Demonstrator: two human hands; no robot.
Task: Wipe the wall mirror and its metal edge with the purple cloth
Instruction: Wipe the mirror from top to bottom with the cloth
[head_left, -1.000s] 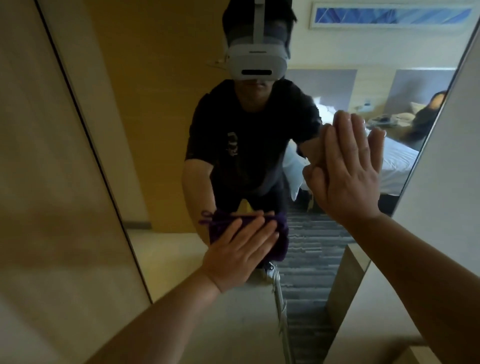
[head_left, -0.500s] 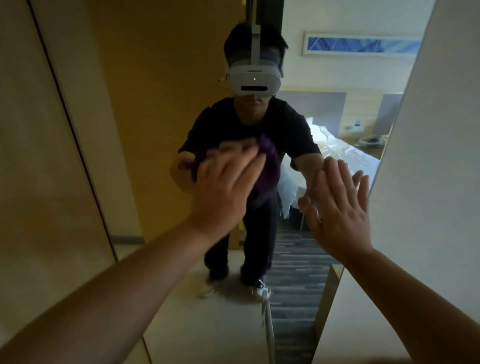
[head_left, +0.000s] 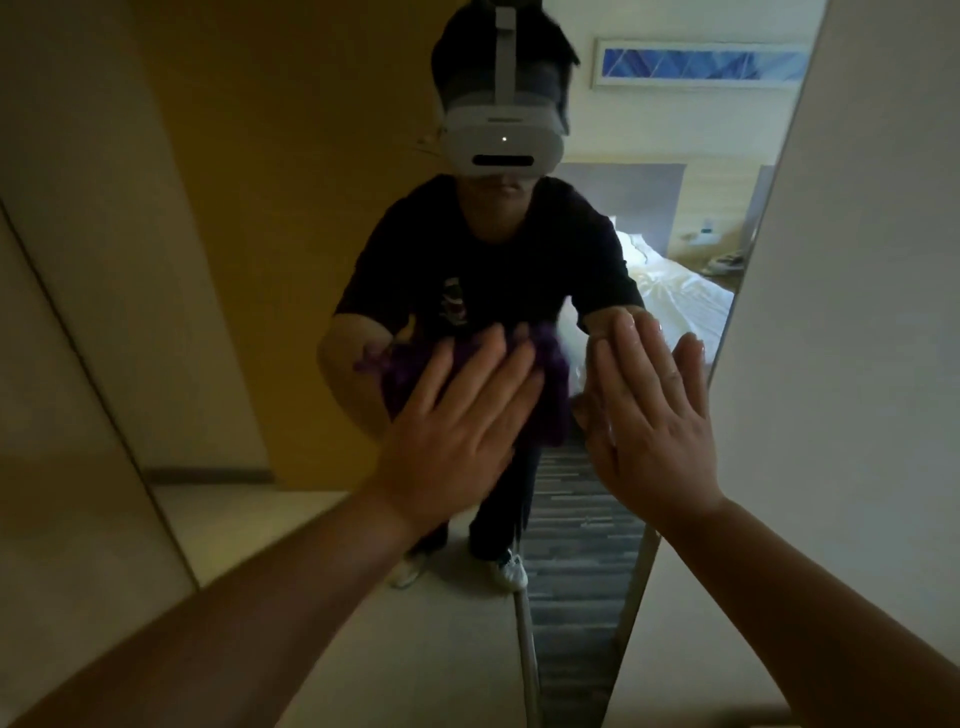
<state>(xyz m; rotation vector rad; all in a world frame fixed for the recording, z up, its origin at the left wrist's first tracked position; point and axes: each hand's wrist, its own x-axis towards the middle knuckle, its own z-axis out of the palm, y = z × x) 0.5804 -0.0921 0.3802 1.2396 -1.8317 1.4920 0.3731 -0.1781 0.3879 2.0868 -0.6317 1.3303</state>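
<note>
A tall wall mirror (head_left: 291, 218) fills the middle of the view, with a thin dark metal edge (head_left: 98, 395) down its left side and another edge (head_left: 748, 291) on the right. My left hand (head_left: 457, 415) lies flat with straight fingers on the purple cloth (head_left: 550, 384), pressing it against the glass at chest height. Most of the cloth is hidden under the hand; its purple folds show past my fingertips and to the right of them. My right hand (head_left: 649, 415) rests flat on the glass just right of the cloth, fingers straight and together.
A pale wall panel (head_left: 852, 332) stands right of the mirror and a beige panel (head_left: 47, 364) left of it. The glass reflects a person in a dark shirt with a white headset, a bed and a striped carpet.
My left hand and the cloth swept up from low on the glass, then came down and right, closer to my right hand. The right hand stayed flat on the glass.
</note>
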